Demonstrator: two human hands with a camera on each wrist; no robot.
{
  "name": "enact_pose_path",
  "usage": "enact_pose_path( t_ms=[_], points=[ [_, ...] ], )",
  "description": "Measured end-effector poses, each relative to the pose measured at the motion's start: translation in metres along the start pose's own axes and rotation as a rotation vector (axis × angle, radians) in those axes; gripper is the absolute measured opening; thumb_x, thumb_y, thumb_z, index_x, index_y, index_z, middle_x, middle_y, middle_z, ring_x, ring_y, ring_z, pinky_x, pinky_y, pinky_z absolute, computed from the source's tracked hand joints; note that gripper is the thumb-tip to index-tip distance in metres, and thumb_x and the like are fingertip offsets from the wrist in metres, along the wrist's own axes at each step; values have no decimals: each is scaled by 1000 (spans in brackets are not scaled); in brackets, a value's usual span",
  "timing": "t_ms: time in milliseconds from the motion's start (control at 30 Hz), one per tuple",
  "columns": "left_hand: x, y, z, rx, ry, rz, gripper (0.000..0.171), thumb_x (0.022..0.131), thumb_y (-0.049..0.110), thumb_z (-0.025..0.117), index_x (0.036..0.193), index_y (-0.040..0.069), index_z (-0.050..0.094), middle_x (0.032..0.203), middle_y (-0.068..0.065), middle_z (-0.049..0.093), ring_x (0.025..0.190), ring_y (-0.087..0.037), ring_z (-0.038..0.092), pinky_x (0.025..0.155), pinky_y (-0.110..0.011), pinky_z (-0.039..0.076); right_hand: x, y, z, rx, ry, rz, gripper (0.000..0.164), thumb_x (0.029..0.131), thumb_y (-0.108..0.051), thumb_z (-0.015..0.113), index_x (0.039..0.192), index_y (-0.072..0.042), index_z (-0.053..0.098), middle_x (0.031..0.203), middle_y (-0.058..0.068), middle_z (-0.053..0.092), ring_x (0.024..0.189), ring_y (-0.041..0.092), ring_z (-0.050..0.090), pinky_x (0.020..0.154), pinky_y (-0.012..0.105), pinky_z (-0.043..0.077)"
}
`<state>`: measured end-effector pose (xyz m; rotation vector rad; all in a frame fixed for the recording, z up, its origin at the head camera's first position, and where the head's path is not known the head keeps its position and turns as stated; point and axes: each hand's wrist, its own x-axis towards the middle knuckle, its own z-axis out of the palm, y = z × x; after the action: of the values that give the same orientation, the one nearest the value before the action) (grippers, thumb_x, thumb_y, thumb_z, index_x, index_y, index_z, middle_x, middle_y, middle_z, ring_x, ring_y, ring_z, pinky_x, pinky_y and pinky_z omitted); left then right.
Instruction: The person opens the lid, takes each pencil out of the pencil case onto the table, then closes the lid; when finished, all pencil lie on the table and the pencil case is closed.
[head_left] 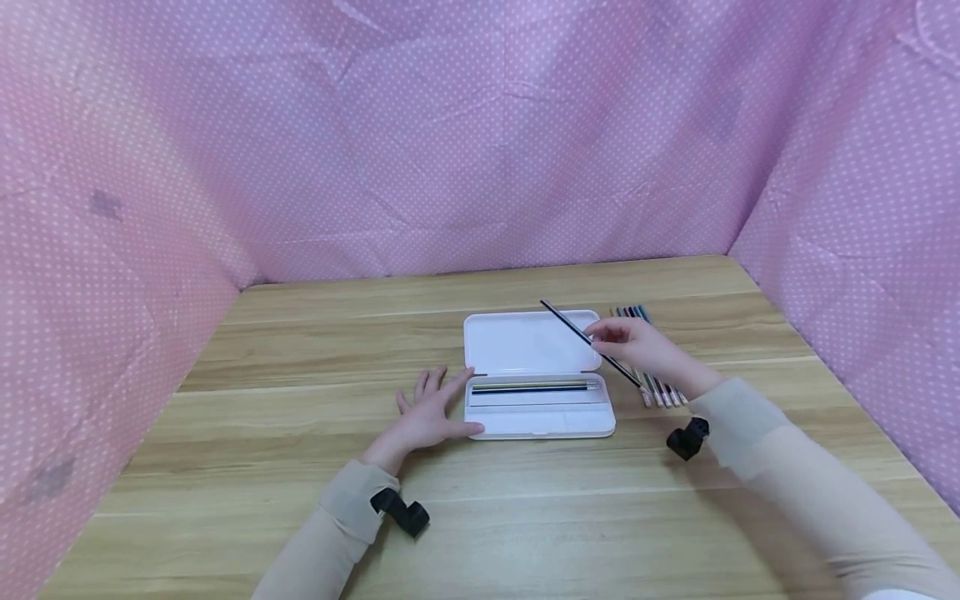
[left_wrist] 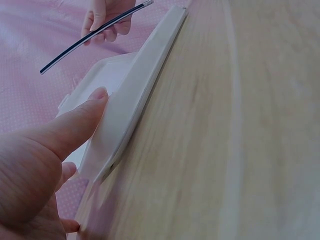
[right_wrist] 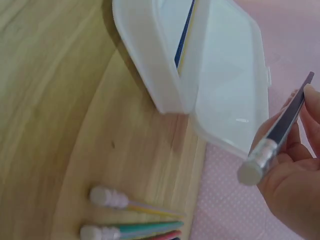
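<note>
A white pencil case (head_left: 540,422) lies open on the table, its lid (head_left: 517,343) folded back flat. Dark blue and yellow pencils (head_left: 528,389) lie lengthwise in its rear compartment. My left hand (head_left: 429,417) has its fingers spread at the case's left end; the thumb touches the front wall, seen in the left wrist view. My right hand (head_left: 637,342) pinches a black-striped pencil (head_left: 562,318) around its middle. This pencil hangs slanted over the lid's right side, its white eraser (right_wrist: 250,172) end toward me.
To the right of the case, several coloured pencils (head_left: 657,392) lie side by side on the wooden table (head_left: 300,350), eraser ends toward me. Yellow and teal pencils (right_wrist: 150,227) show in the right wrist view. Pink dotted cloth (head_left: 480,167) encloses the table's back and sides.
</note>
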<state>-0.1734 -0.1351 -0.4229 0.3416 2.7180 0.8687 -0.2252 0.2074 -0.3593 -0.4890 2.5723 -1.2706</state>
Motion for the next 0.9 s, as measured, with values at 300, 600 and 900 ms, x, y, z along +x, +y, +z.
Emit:
enact_pose_path(
  t_ms=[300,600,900],
  points=[
    [-1,0,0,-10,1,3,91,75,48,75,150,34,25,158,-18,7,143,-45,-6,98,-75,-14,-3,15,-31,34,34,123,41,98,-20,52,133,2,49,116,13,54,88,10,48,70,23,44],
    [-1,0,-1,-14,-8,5,91,76,48,75,150,33,25,158,-19,7,143,-45,-7,98,-75,-15,-8,53,-57,301,43,238,52,98,-20,50,139,9,34,100,-23,53,86,-5,48,83,25,46],
    [-2,0,-1,-30,-4,21,91,75,50,74,150,33,24,157,-19,6,142,-45,-8,99,-73,-16,-15,82,-75,189,34,322,59,99,-23,49,142,11,28,108,-13,56,86,-11,48,83,22,44]
  ],
)
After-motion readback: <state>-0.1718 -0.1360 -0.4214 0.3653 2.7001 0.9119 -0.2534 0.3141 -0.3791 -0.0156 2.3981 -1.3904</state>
